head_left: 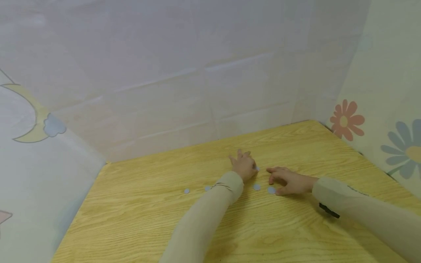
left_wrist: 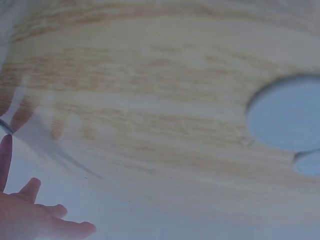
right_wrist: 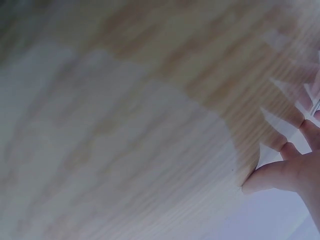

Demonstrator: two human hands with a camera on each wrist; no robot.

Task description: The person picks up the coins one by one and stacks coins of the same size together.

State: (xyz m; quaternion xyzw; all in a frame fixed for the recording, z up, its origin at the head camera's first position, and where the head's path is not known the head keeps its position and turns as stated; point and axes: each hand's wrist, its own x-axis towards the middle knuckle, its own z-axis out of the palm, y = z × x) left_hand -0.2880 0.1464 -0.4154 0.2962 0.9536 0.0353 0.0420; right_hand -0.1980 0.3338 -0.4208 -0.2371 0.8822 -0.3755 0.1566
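Observation:
In the head view my left hand [head_left: 244, 166] is over the far middle of the wooden table, pinching a pale round disc [head_left: 257, 168] at its right side, its other fingers fanned out. The left wrist view shows that disc [left_wrist: 6, 127] nearly edge-on at a fingertip. To the right, my right hand [head_left: 291, 181] spreads its fingers low over the table. Its thumb lies right at the edge of another pale disc [head_left: 271, 190]. One more flat disc [head_left: 256, 187] sits just left of that one. The left sleeve partly covers a disc [head_left: 208, 188].
A small pale disc [head_left: 186, 191] is at the left end of the row. Light-grained wood makes up the tabletop [head_left: 131, 219]. White sheeting [head_left: 164, 91] rises behind its far edge, and a flower-printed wall [head_left: 378, 91] borders the right side.

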